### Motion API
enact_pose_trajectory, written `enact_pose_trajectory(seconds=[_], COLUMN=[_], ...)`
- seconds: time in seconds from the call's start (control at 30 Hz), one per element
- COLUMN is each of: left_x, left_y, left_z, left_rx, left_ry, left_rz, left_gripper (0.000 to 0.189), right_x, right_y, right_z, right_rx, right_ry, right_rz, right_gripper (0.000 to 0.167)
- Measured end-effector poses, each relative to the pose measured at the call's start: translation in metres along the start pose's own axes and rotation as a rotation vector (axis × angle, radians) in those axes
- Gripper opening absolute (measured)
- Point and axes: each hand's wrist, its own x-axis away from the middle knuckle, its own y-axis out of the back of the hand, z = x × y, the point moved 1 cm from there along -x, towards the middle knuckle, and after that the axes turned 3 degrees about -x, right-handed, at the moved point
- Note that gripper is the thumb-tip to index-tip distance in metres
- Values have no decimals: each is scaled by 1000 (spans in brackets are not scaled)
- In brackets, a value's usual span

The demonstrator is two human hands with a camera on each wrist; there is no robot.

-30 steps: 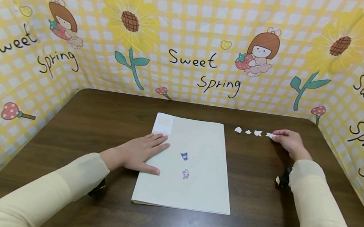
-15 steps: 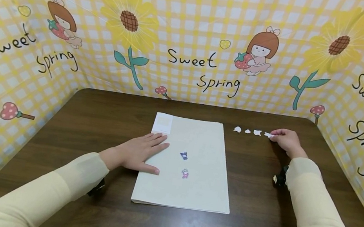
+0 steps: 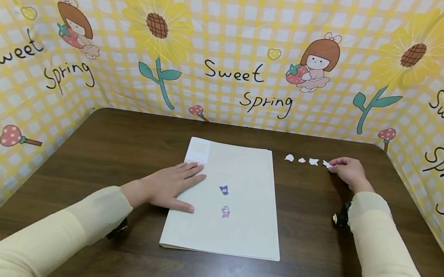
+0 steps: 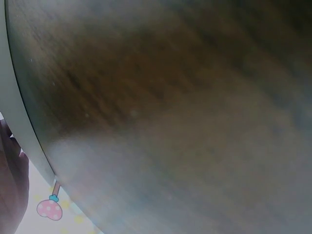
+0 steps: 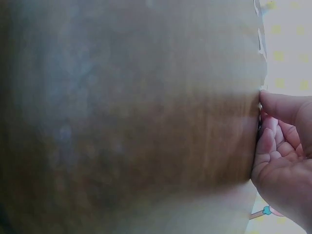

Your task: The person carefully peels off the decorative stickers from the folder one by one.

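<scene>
A large off-white paper pad (image 3: 249, 186) lies on the dark wooden table, with a purple cartoon sticker (image 3: 224, 190) above a pink one (image 3: 225, 212). My left hand (image 3: 168, 184) rests flat on its left side, fingers spread, just below a small white card (image 3: 198, 150) at the top left corner. At the far right, my right hand (image 3: 349, 171) pinches a small white paper cut-out (image 3: 326, 164) at the end of a row. In the right wrist view the thumb and fingertips (image 5: 265, 139) are down at the table surface.
Left of the pinched one, more white cut-outs (image 3: 313, 162) lie in a row beyond the pad's upper right corner. A yellow checked cloth (image 3: 237, 39) with printed flowers stands behind and at both sides of the table (image 3: 127, 133).
My right hand has shifted very slightly left at the end cut-out, and the forearm a little with it. The left hand keeps its place on the pad.
</scene>
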Motion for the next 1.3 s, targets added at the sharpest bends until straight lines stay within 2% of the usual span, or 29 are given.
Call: enact_pose_trajectory(seconds=[0.43, 0.6, 0.8, 0.93, 1.13, 1.3], left_x=[-1, -1, -1, -1, -1, -1], left_y=[2, 3, 1, -1, -2, -1], left_z=[0, 1, 0, 0, 1, 0], left_rx=[-8, -7, -4, -4, -9, -1], left_ry=[9, 11, -2, 14, 21, 13], left_rz=[21, 8, 0, 16, 25, 12], left_gripper=[100, 99, 99, 100, 100, 100], right_x=[2, 1, 2, 4, 8, 10], right_y=[2, 3, 4, 5, 2, -6], right_z=[-1, 0, -1, 0, 12, 26], right_rx=[-23, -48, -79, -92, -102, -149], right_ry=[25, 28, 16, 7, 32, 49], right_rz=[13, 5, -5, 10, 27, 73], right_gripper=[29, 31, 34, 36, 38, 42])
